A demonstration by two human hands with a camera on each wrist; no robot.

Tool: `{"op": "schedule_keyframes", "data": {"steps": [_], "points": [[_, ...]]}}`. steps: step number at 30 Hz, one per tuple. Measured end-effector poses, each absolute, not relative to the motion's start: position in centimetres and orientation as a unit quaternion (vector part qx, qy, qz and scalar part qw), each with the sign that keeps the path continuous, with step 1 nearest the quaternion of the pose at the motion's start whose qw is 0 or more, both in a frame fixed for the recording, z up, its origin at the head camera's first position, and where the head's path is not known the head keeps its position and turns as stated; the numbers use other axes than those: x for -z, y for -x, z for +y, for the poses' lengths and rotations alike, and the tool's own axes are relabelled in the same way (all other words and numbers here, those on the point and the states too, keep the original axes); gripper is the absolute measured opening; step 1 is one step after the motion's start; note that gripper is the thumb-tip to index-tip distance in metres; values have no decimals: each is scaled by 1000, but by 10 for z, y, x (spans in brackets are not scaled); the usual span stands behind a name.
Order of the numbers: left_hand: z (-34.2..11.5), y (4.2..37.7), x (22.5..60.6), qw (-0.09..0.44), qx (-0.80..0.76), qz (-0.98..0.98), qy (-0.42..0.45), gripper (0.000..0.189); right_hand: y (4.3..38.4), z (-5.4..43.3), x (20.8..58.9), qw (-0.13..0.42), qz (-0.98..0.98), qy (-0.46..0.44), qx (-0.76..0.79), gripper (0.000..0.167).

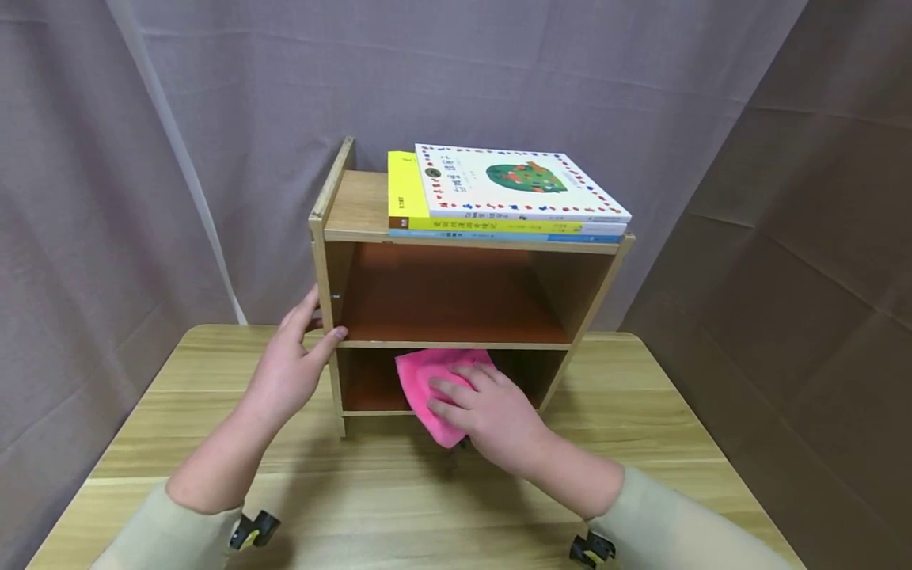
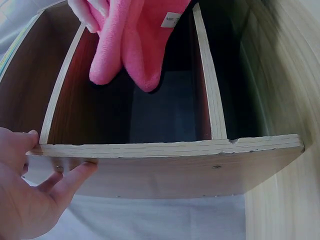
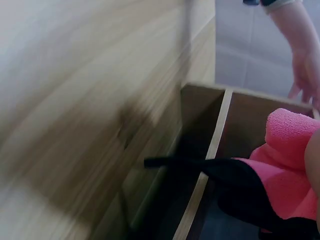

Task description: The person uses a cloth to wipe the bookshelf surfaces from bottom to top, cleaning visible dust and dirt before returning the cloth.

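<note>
A small wooden shelf (image 1: 445, 346) stands on the table, its two compartments facing me. My left hand (image 1: 288, 368) grips the shelf's left side panel, the thumb at the front edge and the other fingers against the outer face. At the lower compartment's opening, my right hand (image 1: 499, 416) holds a pink cloth (image 1: 416, 380), fingers bent over it. The left wrist view shows the cloth (image 2: 145, 50) hanging in folds with a small white tag. Part of the cloth is hidden by the right hand in the head view.
Several books (image 1: 520, 186) lie stacked on the shelf's top board. The wooden table (image 1: 399, 507) extends in front and to both sides. Grey curtains (image 1: 456, 71) hang behind. A black strap (image 3: 200, 164) crosses the right wrist view, and a small black device (image 1: 593, 548) sits at each cuff.
</note>
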State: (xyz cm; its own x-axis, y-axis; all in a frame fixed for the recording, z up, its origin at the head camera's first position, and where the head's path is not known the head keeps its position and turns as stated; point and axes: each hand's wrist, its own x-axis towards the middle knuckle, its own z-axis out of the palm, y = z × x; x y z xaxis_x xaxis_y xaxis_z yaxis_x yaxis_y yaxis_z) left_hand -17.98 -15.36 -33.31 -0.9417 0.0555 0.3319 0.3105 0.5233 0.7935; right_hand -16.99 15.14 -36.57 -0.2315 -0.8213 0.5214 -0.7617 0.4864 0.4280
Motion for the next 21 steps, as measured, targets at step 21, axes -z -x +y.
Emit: {"op": "schedule_keyframes", "data": {"steps": [21], "points": [[-154, 180, 334, 140, 476, -862, 107, 76, 193, 199, 361, 303, -826, -449, 154, 43]]}}
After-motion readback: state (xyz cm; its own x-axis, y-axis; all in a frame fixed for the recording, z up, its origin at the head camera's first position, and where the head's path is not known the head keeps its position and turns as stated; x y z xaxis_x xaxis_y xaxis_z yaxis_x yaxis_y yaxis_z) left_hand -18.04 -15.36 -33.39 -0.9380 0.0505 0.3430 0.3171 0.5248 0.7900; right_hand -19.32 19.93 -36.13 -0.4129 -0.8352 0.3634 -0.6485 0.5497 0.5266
